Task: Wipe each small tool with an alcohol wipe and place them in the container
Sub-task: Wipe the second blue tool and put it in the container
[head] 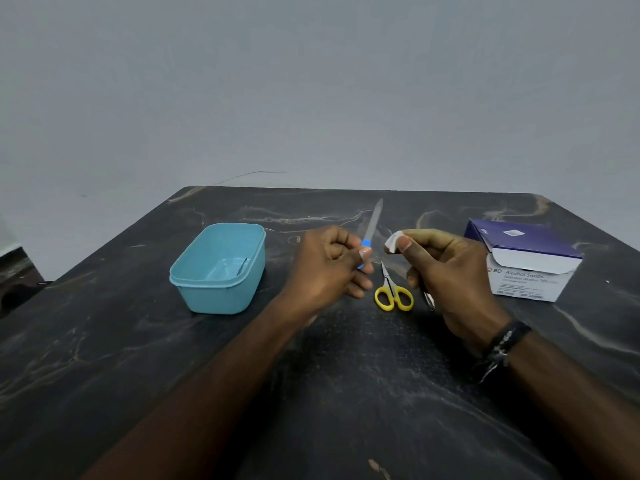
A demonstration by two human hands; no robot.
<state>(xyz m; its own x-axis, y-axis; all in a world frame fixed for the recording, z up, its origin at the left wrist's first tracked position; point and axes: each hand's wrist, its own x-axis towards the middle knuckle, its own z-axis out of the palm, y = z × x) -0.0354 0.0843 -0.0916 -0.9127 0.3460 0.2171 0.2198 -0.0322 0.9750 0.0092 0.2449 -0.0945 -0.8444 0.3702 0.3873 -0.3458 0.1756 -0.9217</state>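
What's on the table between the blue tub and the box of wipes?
In the head view, the yellow scissors lie between the blue tub and the box of wipes. Both hands hover there too.

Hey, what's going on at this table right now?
A person is cleaning small tools. The left hand grips a metal nail file with a blue handle; the right hand pinches a white alcohol wipe. Yellow-handled scissors lie on the dark table. The light blue plastic container holds one thin tool.
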